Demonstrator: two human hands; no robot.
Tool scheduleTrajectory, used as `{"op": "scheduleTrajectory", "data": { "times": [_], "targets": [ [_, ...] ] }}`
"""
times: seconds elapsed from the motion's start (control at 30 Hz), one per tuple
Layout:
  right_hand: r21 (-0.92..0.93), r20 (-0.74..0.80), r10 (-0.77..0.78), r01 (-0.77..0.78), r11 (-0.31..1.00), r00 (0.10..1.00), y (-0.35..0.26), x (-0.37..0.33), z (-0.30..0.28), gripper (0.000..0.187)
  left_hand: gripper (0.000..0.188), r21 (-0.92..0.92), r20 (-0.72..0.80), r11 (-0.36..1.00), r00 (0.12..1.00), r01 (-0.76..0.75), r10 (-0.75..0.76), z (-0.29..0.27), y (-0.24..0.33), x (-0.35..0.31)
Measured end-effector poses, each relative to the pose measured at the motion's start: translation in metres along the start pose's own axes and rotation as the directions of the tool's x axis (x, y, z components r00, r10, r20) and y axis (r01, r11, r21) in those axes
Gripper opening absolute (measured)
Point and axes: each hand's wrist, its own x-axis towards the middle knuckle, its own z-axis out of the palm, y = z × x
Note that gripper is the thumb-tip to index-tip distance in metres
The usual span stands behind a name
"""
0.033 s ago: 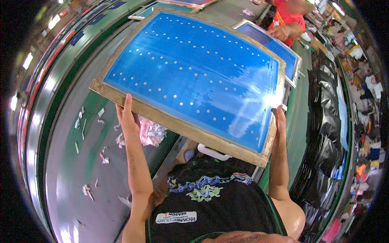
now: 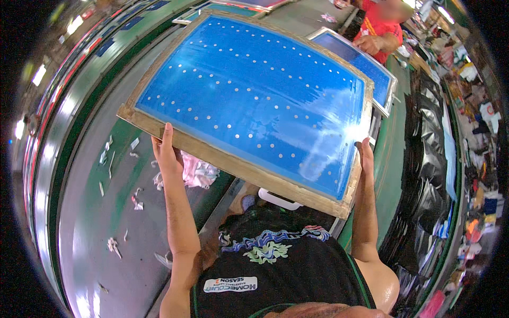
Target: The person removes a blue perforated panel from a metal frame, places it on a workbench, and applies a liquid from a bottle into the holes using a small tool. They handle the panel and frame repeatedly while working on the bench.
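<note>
Raised before my chest is a screen printing frame [image 2: 233, 95], its blue mesh marked with rows of small pale dots and bordered by worn wood. Its near edge tilts down to the right, and light glares off the right side of the mesh. My left hand [image 2: 168, 153] grips the near wooden edge toward the left corner, thumb on top and the other fingers mostly hidden beneath. At the right edge, my right hand [image 2: 366, 156] is closed on the border, its fingers partly hidden behind the wood.
A long grey-green table [image 2: 85, 222] at left carries scraps and a crumpled pinkish cloth [image 2: 199, 172]. Another blue screen frame [image 2: 352, 58] lies beyond, beside a person in red [image 2: 379, 34]. Black sheets [image 2: 419, 175] line the right side, with a cluttered floor past them. A white handle [image 2: 279, 199] shows below.
The frame and both hands keep their place in view. The surroundings shift very slightly, the table scraps and the far frame moving a little to the right.
</note>
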Motion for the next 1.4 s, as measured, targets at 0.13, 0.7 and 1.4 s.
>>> {"op": "scheduleTrajectory", "data": {
  "times": [0.13, 0.7, 1.4],
  "targets": [
    [0.055, -0.006, 0.083, -0.083, 0.995, 0.997, 0.004, 0.004, 0.024, 0.056, 0.041, 0.044, -0.083, 0.999, 0.996, -0.014, 0.018, -0.021, 0.024, -0.027],
    [0.127, 0.645, 0.308, -0.495, 0.859, 0.7, -0.021, 0.099, 0.074, 0.082, 0.041, 0.14, -0.514, 0.974, 0.828, -0.178, 0.225, -0.037, 0.107, -0.225],
    [-0.315, 0.538, 0.507, -0.397, 0.862, 0.673, -0.08, -0.069, 0.23, 0.057, 0.016, 0.087, -0.689, 0.993, 0.715, -0.083, 0.12, -0.179, 0.193, -0.369]
  ]
}}
